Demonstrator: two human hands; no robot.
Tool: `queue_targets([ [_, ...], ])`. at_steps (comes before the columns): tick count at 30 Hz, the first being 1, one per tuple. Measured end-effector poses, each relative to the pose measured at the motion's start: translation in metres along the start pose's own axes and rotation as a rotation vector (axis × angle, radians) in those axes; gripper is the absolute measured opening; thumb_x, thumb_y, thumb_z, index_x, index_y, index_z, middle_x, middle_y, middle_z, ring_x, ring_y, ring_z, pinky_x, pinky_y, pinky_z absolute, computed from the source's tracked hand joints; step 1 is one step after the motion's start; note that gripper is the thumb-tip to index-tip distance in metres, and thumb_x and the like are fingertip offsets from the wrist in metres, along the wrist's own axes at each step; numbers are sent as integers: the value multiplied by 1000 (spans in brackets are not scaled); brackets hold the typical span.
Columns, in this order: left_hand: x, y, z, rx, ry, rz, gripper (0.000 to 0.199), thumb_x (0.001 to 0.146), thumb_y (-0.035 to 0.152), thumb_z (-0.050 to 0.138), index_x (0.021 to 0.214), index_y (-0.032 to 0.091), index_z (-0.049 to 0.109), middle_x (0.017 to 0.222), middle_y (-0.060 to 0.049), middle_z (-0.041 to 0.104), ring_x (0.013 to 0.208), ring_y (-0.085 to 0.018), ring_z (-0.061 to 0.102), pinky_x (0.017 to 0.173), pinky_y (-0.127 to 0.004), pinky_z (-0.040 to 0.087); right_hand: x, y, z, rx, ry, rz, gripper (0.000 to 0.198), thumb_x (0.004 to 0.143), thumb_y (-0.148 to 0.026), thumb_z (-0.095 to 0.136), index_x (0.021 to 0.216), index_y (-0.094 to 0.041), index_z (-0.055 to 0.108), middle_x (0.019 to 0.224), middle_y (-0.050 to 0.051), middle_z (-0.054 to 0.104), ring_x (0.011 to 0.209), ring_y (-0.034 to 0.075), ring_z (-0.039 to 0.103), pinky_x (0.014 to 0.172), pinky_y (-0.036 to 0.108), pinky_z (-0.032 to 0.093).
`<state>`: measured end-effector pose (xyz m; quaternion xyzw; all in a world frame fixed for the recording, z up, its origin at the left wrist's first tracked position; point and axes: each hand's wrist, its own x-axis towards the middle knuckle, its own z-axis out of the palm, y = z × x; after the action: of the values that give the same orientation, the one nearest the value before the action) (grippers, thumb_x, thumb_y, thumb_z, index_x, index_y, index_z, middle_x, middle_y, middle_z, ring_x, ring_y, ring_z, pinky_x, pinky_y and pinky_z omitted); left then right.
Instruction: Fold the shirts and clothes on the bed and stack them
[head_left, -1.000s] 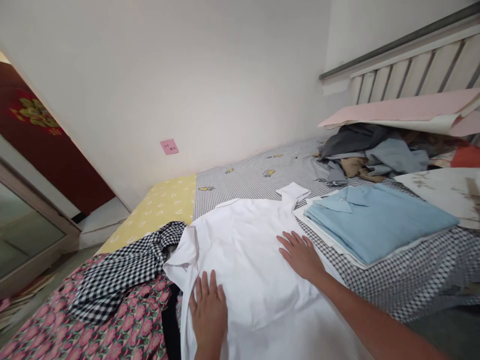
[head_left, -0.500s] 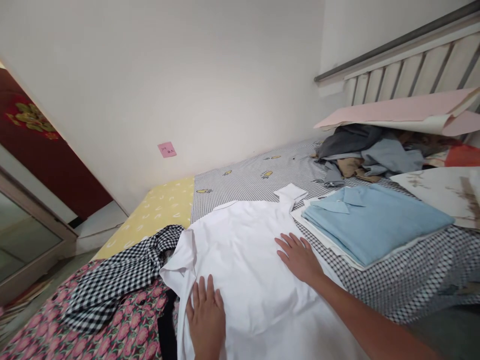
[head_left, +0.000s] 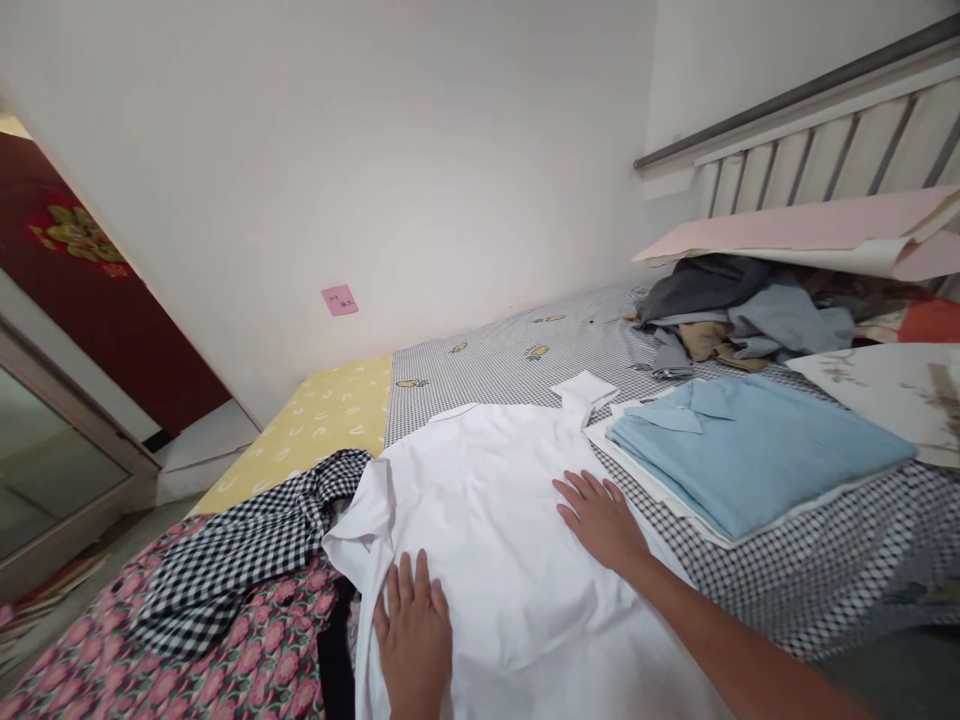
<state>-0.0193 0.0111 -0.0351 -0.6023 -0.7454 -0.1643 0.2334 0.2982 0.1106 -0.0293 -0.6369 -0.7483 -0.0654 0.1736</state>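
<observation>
A white shirt (head_left: 502, 500) lies spread out at the lower centre of the frame, unfolded, with shallow creases across its body. The left hand (head_left: 416, 625) rests flat along its left side, fingers slightly apart; the right hand (head_left: 604, 520) lies right of centre on it, fingers spread, pinching nothing. At the right, a blue shirt (head_left: 757, 460) is already folded, on top of white cloth (head_left: 637, 466). A black-and-white checked garment (head_left: 232, 560) lies loose at lower left, not folded; toward upper right, crumpled clothes (head_left: 787, 318) sit heaped beneath a pink sheet (head_left: 810, 225).
</observation>
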Motion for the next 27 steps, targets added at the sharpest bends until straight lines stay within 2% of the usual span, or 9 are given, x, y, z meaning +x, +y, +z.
queue_targets([
  [3, -1, 2, -1, -9, 27, -13, 49, 101, 26, 35, 143, 19, 59, 151, -12, 57, 142, -31, 50, 117, -53, 37, 1, 0, -3, 15, -38, 16, 49, 103, -37, 36, 146, -30, 57, 158, 4, 50, 147, 30, 39, 120, 57, 26],
  [5, -2, 5, -4, -23, 31, -29, 48, 101, 24, 37, 143, 20, 59, 150, -12, 58, 141, -30, 50, 116, -52, 39, 5, -6, -9, 30, -102, 92, 48, 102, -35, 37, 144, -31, 58, 158, 5, 50, 148, 30, 39, 119, 58, 27],
  [7, -2, 9, -9, -36, 18, -41, 47, 100, 22, 39, 143, 20, 60, 150, -12, 59, 141, -30, 51, 115, -52, 41, 10, -21, -18, 53, -163, 187, 48, 101, -33, 38, 143, -31, 59, 160, 7, 46, 148, 30, 40, 117, 60, 29],
  [9, -3, 12, -14, -42, -6, -58, 47, 100, 20, 40, 143, 20, 59, 150, -12, 58, 141, -31, 51, 114, -52, 42, 15, -45, -25, 89, -195, 209, 48, 100, -32, 38, 144, -29, 58, 164, 9, 40, 148, 29, 39, 117, 59, 30],
  [12, -4, 15, -18, -54, -36, -92, 48, 100, 18, 41, 144, 20, 58, 152, -11, 56, 141, -31, 51, 115, -54, 43, 16, -86, -28, 161, -212, 76, 49, 102, -35, 34, 147, -31, 54, 166, 8, 35, 150, 26, 36, 119, 56, 29],
  [16, -7, 16, -18, -117, -44, -127, 46, 100, 22, 44, 144, 22, 58, 154, -10, 54, 143, -30, 50, 116, -54, 42, 6, -122, -12, 155, -236, -124, 53, 105, -45, 25, 153, -36, 47, 167, 3, 36, 152, 27, 32, 120, 58, 27],
  [20, -9, 17, -17, -165, -53, -137, 47, 99, 23, 47, 145, 23, 57, 154, -10, 54, 144, -30, 48, 117, -54, 42, -2, -127, 5, 25, -235, -233, 54, 104, -50, 30, 154, -38, 46, 166, 2, 36, 153, 33, 29, 119, 63, 24],
  [27, -8, 18, -20, -189, -97, -129, 47, 101, 26, 45, 146, 20, 55, 156, -11, 52, 147, -31, 44, 119, -55, 39, -4, -125, 2, -33, -190, -222, 53, 105, -48, 29, 155, -37, 46, 164, 2, 40, 151, 32, 33, 119, 60, 27],
])
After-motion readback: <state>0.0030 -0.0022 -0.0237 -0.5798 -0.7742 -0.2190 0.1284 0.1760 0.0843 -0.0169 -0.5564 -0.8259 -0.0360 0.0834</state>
